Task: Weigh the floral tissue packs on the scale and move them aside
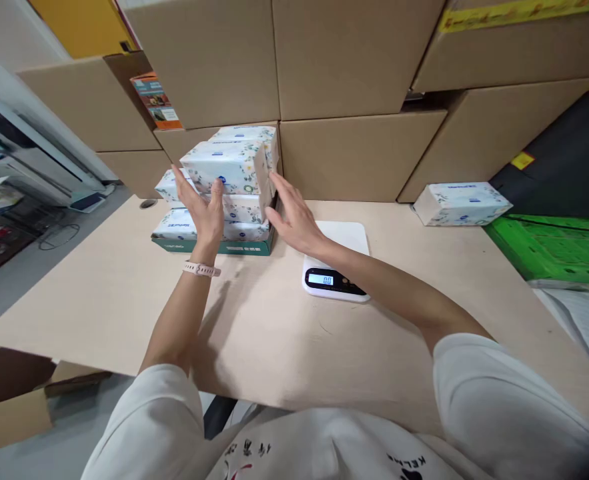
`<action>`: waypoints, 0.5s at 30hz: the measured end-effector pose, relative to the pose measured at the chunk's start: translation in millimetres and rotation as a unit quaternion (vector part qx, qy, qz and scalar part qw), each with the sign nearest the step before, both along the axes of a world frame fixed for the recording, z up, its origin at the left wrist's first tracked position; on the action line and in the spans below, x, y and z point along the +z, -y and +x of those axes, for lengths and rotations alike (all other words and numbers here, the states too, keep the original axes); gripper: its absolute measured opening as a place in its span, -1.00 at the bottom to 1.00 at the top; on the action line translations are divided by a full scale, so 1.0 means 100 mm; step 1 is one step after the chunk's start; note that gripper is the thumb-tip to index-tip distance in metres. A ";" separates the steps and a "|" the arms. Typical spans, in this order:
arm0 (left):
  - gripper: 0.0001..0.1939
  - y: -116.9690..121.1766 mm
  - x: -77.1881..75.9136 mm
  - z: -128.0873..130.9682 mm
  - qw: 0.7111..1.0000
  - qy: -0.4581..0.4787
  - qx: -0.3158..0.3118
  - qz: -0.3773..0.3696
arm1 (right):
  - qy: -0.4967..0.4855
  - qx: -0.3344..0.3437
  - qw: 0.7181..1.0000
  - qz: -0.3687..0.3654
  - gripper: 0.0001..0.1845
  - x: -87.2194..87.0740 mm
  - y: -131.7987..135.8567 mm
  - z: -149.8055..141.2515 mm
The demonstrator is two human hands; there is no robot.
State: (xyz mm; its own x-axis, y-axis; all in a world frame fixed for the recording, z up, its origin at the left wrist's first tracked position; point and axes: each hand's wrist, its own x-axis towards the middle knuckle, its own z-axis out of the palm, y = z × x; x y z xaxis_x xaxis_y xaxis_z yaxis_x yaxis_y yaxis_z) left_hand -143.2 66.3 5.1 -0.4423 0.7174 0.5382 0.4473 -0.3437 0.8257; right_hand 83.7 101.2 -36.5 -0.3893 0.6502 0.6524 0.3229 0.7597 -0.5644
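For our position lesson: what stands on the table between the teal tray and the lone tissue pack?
Head view: a white scale, partly hidden by the right forearm.

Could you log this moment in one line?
left hand: open, at tissue stack | right hand: open, stack's right side | contact: unclear | scale: reads 0.0 | lone pack: right of scale

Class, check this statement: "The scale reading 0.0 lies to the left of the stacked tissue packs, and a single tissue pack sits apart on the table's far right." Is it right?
Not quite. The head view shows the scale to the right of the stacked tissue packs, not the left. It does read 0.0, and the single tissue pack does sit apart on the table's far right.
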 end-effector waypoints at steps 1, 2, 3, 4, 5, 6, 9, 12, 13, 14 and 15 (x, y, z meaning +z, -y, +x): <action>0.12 0.06 0.02 0.04 0.999 -0.034 0.025 0.003 | -0.012 -0.023 1.000 0.017 -0.21 -0.05 0.03 0.21; 0.13 0.13 0.05 0.09 0.996 -0.071 0.052 0.018 | -0.029 -0.057 0.997 0.033 -0.23 -0.11 0.05 0.46; 0.12 0.20 0.09 0.16 0.990 -0.109 0.074 0.048 | -0.051 -0.101 0.992 0.047 -0.26 -0.18 0.05 0.74; 0.08 0.28 0.13 0.23 0.983 -0.141 0.088 0.081 | -0.077 -0.154 0.983 0.060 -0.30 -0.25 0.03 1.06; 0.00 0.35 0.17 0.33 0.976 -0.165 0.091 0.110 | -0.104 -0.214 0.969 0.071 -0.32 -0.33 0.00 1.40; -0.10 0.41 0.21 0.44 0.971 -0.178 0.083 0.135 | -0.133 -0.282 0.947 0.078 -0.35 -0.41 -0.04 1.75; -0.30 0.46 0.32 0.91 0.964 -0.169 -0.024 0.205 | -0.211 -0.488 0.847 0.026 -0.47 -0.60 -0.15 2.72; -0.38 0.27 0.37 1.58 0.962 -0.069 -0.213 0.158 | -0.264 -0.579 0.770 -0.051 -0.50 -0.72 -0.20 3.36; -0.46 0.17 0.35 1.84 0.957 -0.010 -0.276 0.085 | -0.281 -0.583 0.759 -0.071 -0.48 -0.74 -0.21 3.49; -0.56 0.05 0.33 2.11 0.942 0.050 -0.333 0.000 | -0.294 -0.577 0.758 -0.085 -0.45 -0.76 -0.21 3.58; -0.63 -0.07 0.29 2.38 0.915 0.097 -0.383 -0.086 | -0.298 -0.563 0.765 -0.096 -0.43 -0.78 -0.21 3.64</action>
